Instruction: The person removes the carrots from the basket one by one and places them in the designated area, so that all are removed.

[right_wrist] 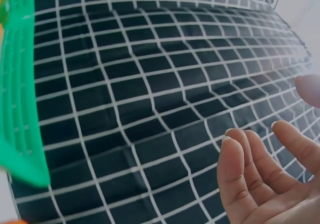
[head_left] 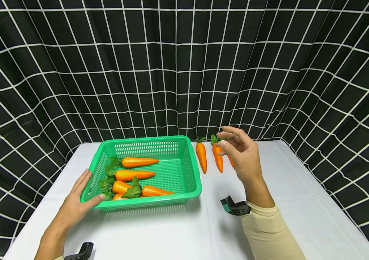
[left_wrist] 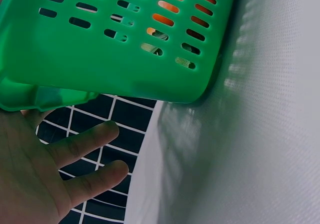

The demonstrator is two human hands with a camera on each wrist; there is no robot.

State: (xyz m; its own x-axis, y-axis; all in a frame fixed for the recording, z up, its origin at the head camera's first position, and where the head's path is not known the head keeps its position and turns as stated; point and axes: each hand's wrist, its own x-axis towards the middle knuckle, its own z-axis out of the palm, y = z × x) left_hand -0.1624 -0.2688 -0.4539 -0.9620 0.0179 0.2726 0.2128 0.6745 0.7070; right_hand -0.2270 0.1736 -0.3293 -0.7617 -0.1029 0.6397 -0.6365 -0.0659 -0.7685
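My left hand (head_left: 75, 200) rests at the near left corner of a green plastic basket (head_left: 191, 169), its thumb over the front rim and fingers along the left side. Two of its fingers (left_wrist: 95, 184) stretch out straight beside the basket wall in the left wrist view. Several orange carrots (head_left: 140, 161) with leafy green tops lie in the basket. My right hand (head_left: 244, 155) hovers over the table to the right, fingers loosely bent, nothing between them. Around it lie a carrot (head_left: 218, 159) and another carrot (head_left: 233, 162), partly hidden by the hand.
A third loose carrot (head_left: 201, 157) lies just right of the basket. White cloth covers the table (head_left: 158, 234). Black curtains (head_left: 184, 72) with a white grid stand behind and at both sides.
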